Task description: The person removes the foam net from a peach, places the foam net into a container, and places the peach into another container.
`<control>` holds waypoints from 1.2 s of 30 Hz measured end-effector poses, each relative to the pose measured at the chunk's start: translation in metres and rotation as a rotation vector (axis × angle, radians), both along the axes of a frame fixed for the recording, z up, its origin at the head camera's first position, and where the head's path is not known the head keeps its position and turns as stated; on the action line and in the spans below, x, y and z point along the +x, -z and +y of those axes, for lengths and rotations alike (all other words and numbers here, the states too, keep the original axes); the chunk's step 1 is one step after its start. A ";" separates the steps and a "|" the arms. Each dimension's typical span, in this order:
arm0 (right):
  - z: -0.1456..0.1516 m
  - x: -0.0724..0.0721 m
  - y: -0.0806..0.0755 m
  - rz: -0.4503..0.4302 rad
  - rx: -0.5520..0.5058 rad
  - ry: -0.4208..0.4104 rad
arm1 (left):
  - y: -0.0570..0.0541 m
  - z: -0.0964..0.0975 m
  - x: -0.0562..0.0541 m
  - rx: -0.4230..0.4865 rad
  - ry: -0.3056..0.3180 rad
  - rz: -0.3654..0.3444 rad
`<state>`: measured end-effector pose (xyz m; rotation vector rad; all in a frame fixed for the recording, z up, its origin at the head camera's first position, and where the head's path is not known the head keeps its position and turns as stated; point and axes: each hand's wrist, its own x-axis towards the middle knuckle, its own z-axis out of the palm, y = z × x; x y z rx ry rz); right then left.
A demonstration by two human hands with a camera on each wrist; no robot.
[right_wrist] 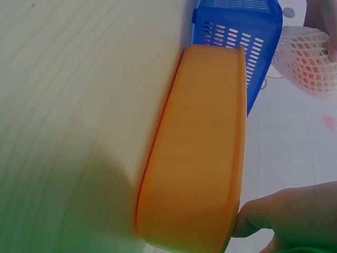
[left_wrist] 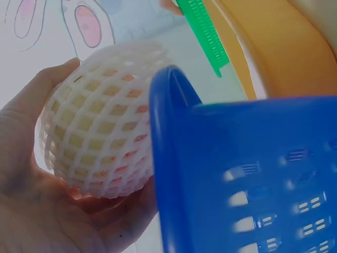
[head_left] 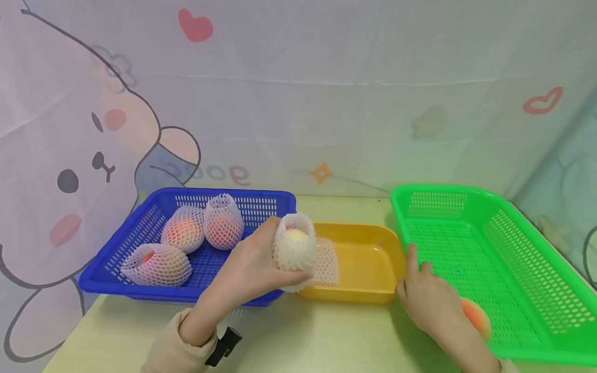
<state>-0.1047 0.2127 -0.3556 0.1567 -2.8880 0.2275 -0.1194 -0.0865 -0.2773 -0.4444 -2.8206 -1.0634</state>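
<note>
Net-wrapped fruit (head_left: 295,254) held up between blue basket (head_left: 140,291) and yellow tray (head_left: 366,261), gripped by the left hand (head_left: 254,263), seemingly so its open end faces upward; the right hand (head_left: 428,299), relaxed and empty, lies beside the green basket (head_left: 448,241).

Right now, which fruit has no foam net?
The fruit in the green basket: bare, while the held one and three in the blue basket wear foam nets.

Left of the yellow tray (head_left: 364,267), the left hand (head_left: 254,261) curls in a grip, while the right hand (head_left: 426,298) lies at the tray's right end, back upward, index finger extended.
</note>
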 end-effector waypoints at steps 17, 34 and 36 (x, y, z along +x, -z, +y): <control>-0.002 0.000 0.000 -0.022 -0.011 -0.020 | 0.006 0.003 0.004 0.041 0.031 0.063; 0.001 -0.002 0.000 0.051 0.005 -0.042 | 0.011 0.018 0.005 0.166 0.067 0.014; 0.000 -0.002 0.000 0.052 0.007 -0.042 | 0.012 0.018 0.005 0.171 0.066 0.014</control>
